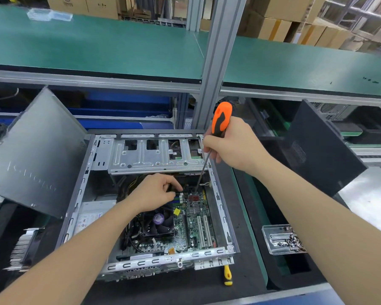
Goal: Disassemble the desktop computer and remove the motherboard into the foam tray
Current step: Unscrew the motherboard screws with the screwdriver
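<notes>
Orange-and-black handled screwdriver (pixel 221 116) in the right hand (pixel 233 146) – fingers (pixel 209 144) wrapped tight round the lower handle, shaft angled down and toward the left hand, tip at the far end of the motherboard (pixel 196 219); exact contact point too small to tell. Left hand (pixel 154 193) reaches into the open computer case (pixel 220 194), fingers (pixel 176 183) curled, thumb and forefinger pinching a dark cable (pixel 171 188) just left of the screwdriver tip. Motherboard is seated in the case floor, below both sets of fingers, green with white slots. CPU fan (pixel 158 221) sits right under the left wrist, on the board. Silver drive cage (pixel 154 155) spans the case beyond the left fingers, level with the right fingers. Power supply (pixel 90 216) lies left of the left forearm, inside the case. Grey side panel (pixel 35 155) leans tilted well left of the left fingers. Case rests on the black counter (pixel 240 271). Yellow-handled tool (pixel 227 276) lies on the counter at the near edge of the case – between the two forearms. Clear plastic tray (pixel 283 239) with small screws sits under the right forearm, partly hidden by it. Green shelf (pixel 97 47) runs above, beyond both hands.
</notes>
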`<act>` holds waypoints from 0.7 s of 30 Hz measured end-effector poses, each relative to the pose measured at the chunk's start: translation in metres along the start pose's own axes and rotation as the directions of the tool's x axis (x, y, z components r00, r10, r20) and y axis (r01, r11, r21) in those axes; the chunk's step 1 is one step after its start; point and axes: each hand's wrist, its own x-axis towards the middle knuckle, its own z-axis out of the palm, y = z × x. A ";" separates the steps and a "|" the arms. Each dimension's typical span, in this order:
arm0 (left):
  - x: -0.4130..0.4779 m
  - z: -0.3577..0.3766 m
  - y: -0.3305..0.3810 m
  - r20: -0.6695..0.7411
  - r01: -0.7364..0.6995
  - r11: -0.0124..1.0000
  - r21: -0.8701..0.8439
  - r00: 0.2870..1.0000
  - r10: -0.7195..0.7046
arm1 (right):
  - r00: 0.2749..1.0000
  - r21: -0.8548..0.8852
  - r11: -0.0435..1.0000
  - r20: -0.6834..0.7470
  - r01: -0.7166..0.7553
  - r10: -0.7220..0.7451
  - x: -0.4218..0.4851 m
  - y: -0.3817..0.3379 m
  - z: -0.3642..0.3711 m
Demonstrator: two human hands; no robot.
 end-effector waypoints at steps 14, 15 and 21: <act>0.001 0.011 -0.008 0.035 0.012 0.994 0.104 0.999 -0.016 | 0.999 -0.030 0.999 -0.028 -0.035 0.034 -0.005 0.005 0.008; 0.001 0.010 -0.008 0.035 0.013 0.995 0.102 0.999 -0.017 | 0.999 -0.028 0.999 -0.030 -0.042 0.041 -0.005 0.005 0.009; 0.002 0.012 -0.009 0.018 0.020 0.995 0.100 1.000 -0.022 | 0.997 -0.023 0.997 -0.032 -0.067 0.066 -0.004 0.006 0.014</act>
